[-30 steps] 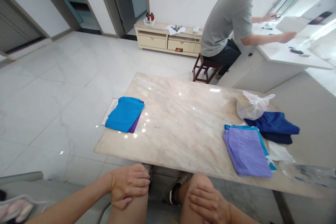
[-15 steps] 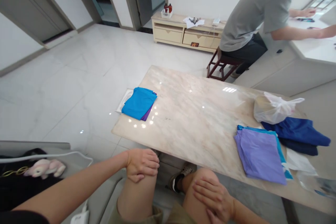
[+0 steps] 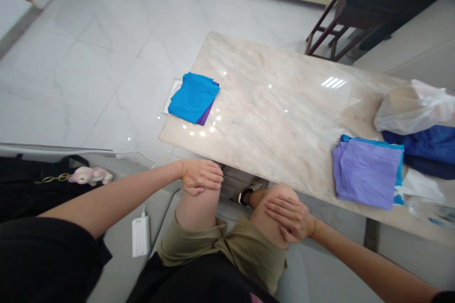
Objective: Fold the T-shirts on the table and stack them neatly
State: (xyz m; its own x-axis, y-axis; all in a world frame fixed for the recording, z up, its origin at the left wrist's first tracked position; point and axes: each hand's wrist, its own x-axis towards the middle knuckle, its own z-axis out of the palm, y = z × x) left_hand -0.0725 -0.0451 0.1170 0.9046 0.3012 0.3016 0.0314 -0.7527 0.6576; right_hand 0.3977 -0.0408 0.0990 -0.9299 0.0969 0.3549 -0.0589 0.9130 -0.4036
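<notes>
While cupping knees point(image 3: 276, 193), left hand point(image 3: 201, 176), right hand point(image 3: 289, 218)

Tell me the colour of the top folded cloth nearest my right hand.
Light purple: the top cloth lies over a turquoise cloth, clearest in the head view.

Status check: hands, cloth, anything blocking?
Left hand resting on left knee, right hand on right knee, both empty. Purple cloth stack lies on table, untouched. No obstruction seen between hands and stack.

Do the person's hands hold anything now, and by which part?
Nothing is held. The left hand rests on the left knee, the right hand on the right knee, both apart from the table.
</notes>
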